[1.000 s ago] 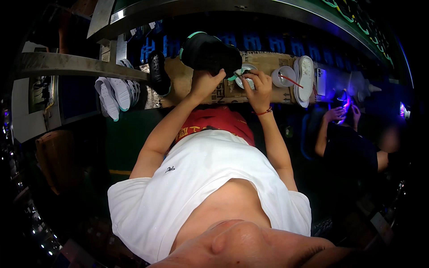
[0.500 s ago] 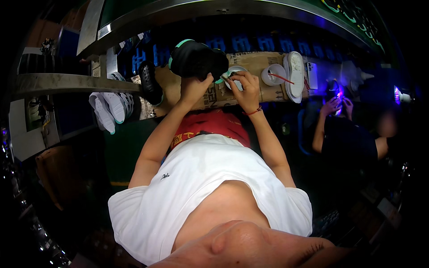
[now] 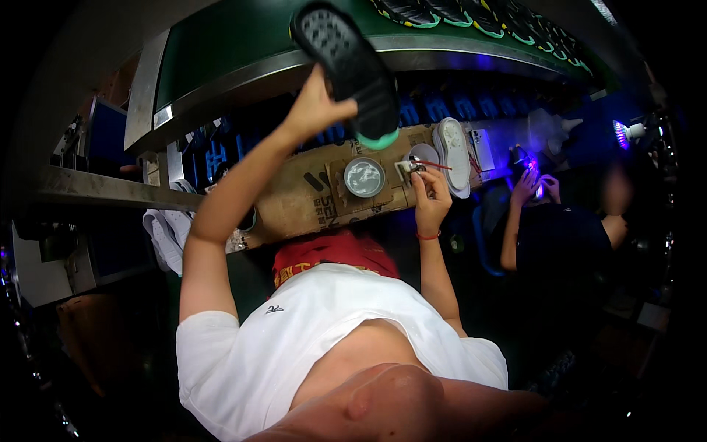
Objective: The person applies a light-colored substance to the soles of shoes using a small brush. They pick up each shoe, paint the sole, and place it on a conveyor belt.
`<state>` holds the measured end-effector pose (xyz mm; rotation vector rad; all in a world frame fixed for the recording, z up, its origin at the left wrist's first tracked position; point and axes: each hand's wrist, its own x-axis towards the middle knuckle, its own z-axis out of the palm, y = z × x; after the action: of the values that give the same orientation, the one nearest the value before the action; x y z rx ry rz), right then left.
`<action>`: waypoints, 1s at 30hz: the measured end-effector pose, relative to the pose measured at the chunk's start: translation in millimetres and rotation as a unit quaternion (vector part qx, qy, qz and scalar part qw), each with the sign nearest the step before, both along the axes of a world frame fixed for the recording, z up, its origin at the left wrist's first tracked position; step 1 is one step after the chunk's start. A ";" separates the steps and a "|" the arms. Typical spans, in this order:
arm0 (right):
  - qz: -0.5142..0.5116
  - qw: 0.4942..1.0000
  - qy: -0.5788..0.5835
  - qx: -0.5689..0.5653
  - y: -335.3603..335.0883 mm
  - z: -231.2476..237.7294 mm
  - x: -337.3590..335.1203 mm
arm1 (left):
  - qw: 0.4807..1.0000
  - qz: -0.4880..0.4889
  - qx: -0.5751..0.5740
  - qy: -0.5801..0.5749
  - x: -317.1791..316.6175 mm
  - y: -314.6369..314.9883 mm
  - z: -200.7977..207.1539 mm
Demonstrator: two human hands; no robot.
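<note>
From my remote station I record the left hand (image 3: 318, 110), its fingers mostly hidden behind the black shoe (image 3: 368, 85). The right hand (image 3: 433, 197) covers much of a small pale-tipped tool (image 3: 404, 168); I cannot determine its kind. Both partly mask the cup (image 3: 423, 152). A metal bar (image 3: 110, 188) overlaps the white shoes (image 3: 162, 232). The upper edge crops the shoe row (image 3: 448, 9). Purple glare obscures a co-worker's dark object (image 3: 522, 160).

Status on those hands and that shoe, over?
Left hand gripping black shoe. Right hand holding small pale-tipped tool, right of bowl. Possible obstruction: metal rail behind shoe; clearance unclear.
</note>
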<state>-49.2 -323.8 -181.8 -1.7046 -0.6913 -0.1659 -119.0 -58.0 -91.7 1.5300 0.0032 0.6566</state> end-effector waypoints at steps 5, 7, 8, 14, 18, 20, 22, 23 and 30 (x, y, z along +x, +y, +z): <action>0.039 0.999 -0.007 0.010 -1.4 13.8 -12.3 | 0.987 0.143 -0.003 0.078 93.2 106.2 108.9; 0.045 0.999 0.006 0.007 -0.2 11.0 -15.6 | 0.988 0.144 0.004 0.058 114.5 130.2 111.0; 0.044 0.999 0.014 -0.011 -4.1 7.8 -17.7 | 0.988 0.145 0.009 0.052 118.3 124.2 110.8; 0.077 0.995 0.036 -0.045 -2.8 -24.0 -31.1 | 0.994 0.101 -0.006 -0.027 20.4 3.0 0.0; 0.102 0.988 0.019 -0.114 3.6 -42.5 -38.2 | 0.934 0.343 -0.042 0.090 -112.4 -37.4 -191.1; 0.115 0.985 -0.015 -0.126 6.3 -60.6 -30.5 | 0.765 0.586 0.092 0.249 -186.1 -39.3 -264.2; 0.134 0.982 -0.026 -0.129 15.6 -75.7 -23.5 | 0.599 0.698 0.092 0.381 -264.1 -27.0 -328.1; 0.138 0.978 -0.044 -0.151 18.6 -84.1 -18.1 | 0.517 0.731 -0.056 0.443 -278.1 -21.7 -331.5; 0.177 0.950 -0.131 -0.221 56.7 -127.6 5.1 | 0.716 0.441 -0.456 0.292 -348.2 25.2 -354.7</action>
<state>-44.1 -267.1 -309.4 -1.9633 -1.2984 0.0206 -467.2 -32.9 -446.4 0.5963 1.4244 0.6938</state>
